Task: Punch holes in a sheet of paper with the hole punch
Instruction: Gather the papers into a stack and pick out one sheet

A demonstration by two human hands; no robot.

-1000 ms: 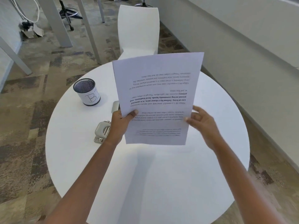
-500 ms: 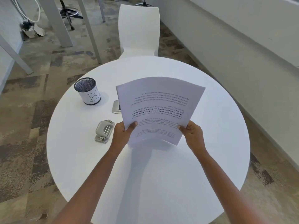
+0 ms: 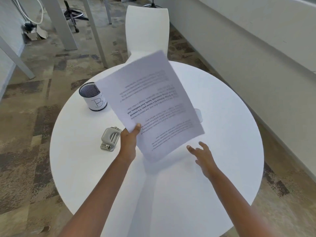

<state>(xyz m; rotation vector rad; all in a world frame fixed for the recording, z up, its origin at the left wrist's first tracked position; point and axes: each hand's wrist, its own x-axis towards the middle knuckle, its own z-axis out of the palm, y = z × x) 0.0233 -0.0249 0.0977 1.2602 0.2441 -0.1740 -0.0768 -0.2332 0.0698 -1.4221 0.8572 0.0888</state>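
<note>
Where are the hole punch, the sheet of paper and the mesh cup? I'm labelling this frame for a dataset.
hole punch [image 3: 109, 139]: head view, on its grey top lever.
sheet of paper [image 3: 150, 103]: head view, on the printed middle of the page.
mesh cup [image 3: 95, 102]: head view, on its white label.

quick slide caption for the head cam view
Left hand holds printed paper sheet above white table; right hand open, hole punch untouched.
</note>
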